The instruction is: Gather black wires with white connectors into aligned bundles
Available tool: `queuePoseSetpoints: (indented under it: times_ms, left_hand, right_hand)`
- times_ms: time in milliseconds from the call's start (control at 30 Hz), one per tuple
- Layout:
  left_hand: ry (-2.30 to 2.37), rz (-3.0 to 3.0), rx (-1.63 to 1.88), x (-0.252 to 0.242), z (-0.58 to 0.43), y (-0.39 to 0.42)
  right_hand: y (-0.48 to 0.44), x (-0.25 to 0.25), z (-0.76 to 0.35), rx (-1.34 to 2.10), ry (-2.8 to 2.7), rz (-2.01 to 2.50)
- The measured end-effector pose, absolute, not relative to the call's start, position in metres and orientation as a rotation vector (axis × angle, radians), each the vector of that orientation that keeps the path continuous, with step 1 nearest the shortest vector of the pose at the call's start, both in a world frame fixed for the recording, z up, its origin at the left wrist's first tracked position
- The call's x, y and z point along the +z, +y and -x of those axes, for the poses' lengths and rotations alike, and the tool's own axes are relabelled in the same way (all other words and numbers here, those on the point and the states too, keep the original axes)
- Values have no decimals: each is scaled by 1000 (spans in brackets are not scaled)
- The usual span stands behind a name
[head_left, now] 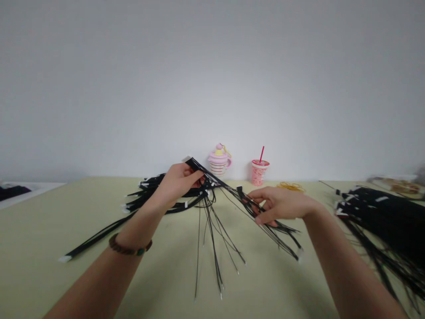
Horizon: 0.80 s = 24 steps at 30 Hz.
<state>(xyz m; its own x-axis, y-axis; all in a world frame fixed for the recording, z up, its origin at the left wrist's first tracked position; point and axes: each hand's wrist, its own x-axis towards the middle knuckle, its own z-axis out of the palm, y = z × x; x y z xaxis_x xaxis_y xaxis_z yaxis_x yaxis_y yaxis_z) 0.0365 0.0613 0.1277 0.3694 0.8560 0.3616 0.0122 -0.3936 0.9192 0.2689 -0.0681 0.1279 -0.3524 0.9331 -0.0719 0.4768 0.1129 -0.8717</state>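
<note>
A fan of thin black cables with white tips [212, 239] spreads over the table, its ends trailing toward me. My left hand [177, 184] is shut on the gathered upper part of this bunch near the far side. My right hand [279, 206] pinches strands of the same bunch further right, with the fingers curled over them. Behind my left hand lies a heap of black strips with white ends [149, 190]. A wooden bead bracelet [129, 245] circles my left wrist.
A large mass of black cables [378, 221] lies at the right edge. A pale green table [49, 230] meets a white wall. Against the wall stand a pink cupcake-shaped mug [219, 160], a pink cup with a red straw [259, 172] and yellow rubber bands [291, 187].
</note>
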Motion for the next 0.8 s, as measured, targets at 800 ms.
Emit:
queuePoseSetpoints:
  times_ms: [800]
  left_hand:
    - [630, -2022, 597, 103, -68, 32]
  right_hand:
    - [-48, 122, -237, 604, -1395, 1349]
